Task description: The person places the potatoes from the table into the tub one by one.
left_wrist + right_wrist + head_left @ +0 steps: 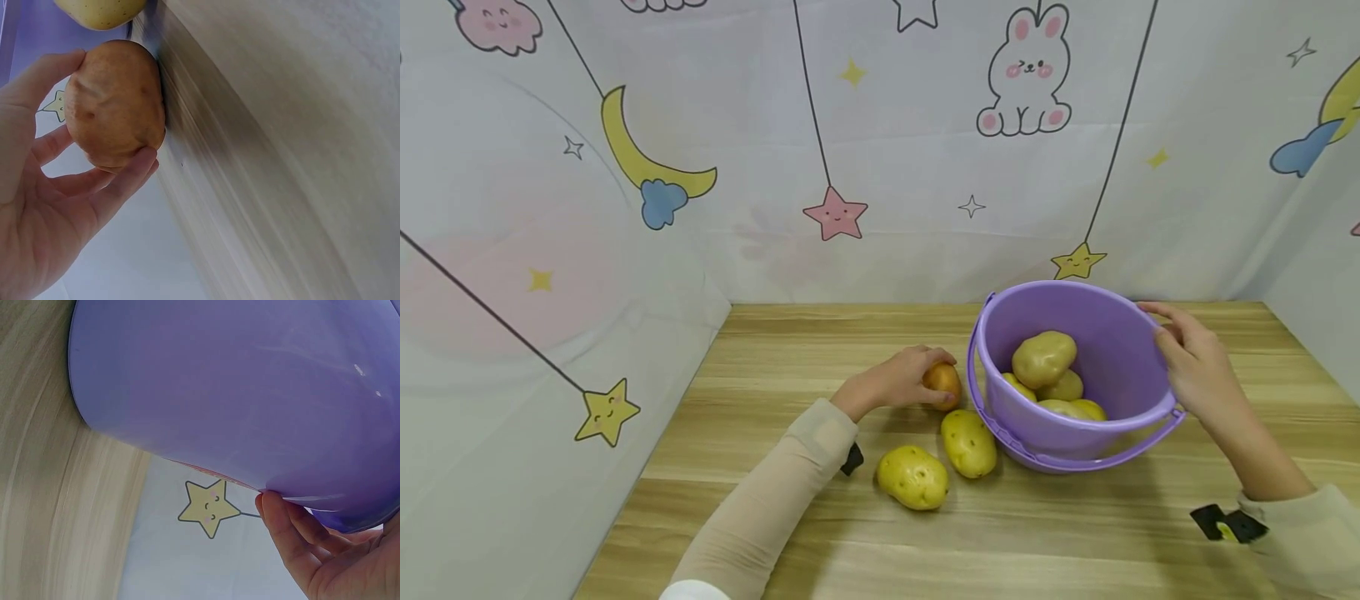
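Observation:
My left hand (904, 381) grips a brown potato (942, 386) just left of the bucket. In the left wrist view the thumb and fingers (128, 181) curl around the potato's sides, low over the wood. At the bucket's right side, my right hand (1197, 357) holds the rim, thumb inside and fingers outside. The purple bucket (1097, 442) leans a little, its mouth turned toward me. Inside it lie several yellow potatoes (1043, 360). A yellow potato (968, 444) sits by the bucket's front left, and another yellow potato (913, 477) is beside it, nearer to me.
The bucket's purple handle (1120, 460) hangs down across its front. All stands on a wood-grain table (760, 350). A white cloth with printed stars, a moon and a rabbit (895, 150) rises along the table's back and sides.

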`<state>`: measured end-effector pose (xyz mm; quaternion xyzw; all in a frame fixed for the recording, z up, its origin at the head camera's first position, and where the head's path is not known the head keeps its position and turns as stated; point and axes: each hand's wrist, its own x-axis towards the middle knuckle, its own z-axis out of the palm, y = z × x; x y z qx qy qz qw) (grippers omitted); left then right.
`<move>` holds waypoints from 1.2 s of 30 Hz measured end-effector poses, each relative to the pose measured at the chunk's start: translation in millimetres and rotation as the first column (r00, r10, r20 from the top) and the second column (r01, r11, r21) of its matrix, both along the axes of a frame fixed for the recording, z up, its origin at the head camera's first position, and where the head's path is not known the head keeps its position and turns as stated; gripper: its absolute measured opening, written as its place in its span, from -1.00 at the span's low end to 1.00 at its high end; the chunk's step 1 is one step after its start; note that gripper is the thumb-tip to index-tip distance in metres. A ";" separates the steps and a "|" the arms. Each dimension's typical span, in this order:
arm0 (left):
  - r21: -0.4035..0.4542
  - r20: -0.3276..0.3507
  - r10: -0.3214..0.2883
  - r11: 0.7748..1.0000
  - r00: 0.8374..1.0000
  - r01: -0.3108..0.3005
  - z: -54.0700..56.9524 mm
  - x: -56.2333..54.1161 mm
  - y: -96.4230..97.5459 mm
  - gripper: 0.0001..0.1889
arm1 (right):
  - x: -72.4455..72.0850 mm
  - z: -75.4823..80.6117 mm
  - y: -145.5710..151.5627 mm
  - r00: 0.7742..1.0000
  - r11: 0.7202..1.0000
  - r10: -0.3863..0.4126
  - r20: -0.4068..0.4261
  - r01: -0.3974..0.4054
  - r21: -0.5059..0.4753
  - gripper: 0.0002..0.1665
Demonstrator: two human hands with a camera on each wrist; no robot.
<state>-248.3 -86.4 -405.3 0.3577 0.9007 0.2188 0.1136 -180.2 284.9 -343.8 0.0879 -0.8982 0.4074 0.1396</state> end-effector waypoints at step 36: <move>0.099 -0.073 0.029 0.995 0.997 -0.022 27.7 4.6 -12.5 -0.41 | 0.2 -0.3 -0.4 1.000 1.000 -0.006 0.016 0.006 0.003 -0.49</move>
